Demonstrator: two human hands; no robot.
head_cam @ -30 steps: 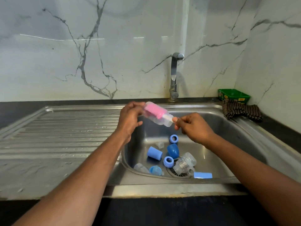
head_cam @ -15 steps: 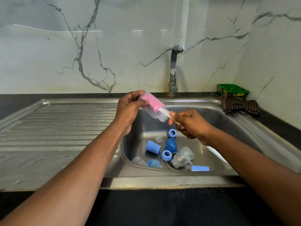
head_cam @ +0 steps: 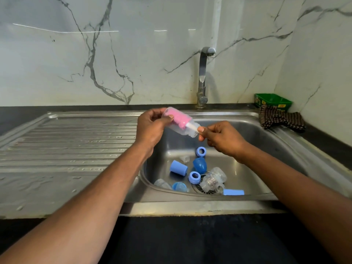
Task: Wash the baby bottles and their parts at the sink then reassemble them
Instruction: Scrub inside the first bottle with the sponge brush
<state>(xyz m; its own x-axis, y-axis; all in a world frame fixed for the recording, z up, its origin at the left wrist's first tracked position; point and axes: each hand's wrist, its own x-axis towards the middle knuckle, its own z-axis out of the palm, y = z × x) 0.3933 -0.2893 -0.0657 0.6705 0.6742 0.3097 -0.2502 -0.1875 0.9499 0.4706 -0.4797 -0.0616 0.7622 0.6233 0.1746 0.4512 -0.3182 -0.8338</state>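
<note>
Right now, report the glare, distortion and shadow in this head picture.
Head view: thin streaks of glare cross the marble wall; wide-angle distortion bows the sink rim and stretches both forearms; the counter front at the bottom is dark, with no detail. The left hand and right hand with the bottle look reasonably sharp; the tap casts a soft shadow on the wall.

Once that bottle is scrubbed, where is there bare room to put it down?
The ribbed draining board, left of the basin and beside the left hand, lies bare. The basin floor right of the clear bottle is also free. Around the drain it is crowded with blue rings, caps and clear parts. The back right corner holds a cloth.
</note>
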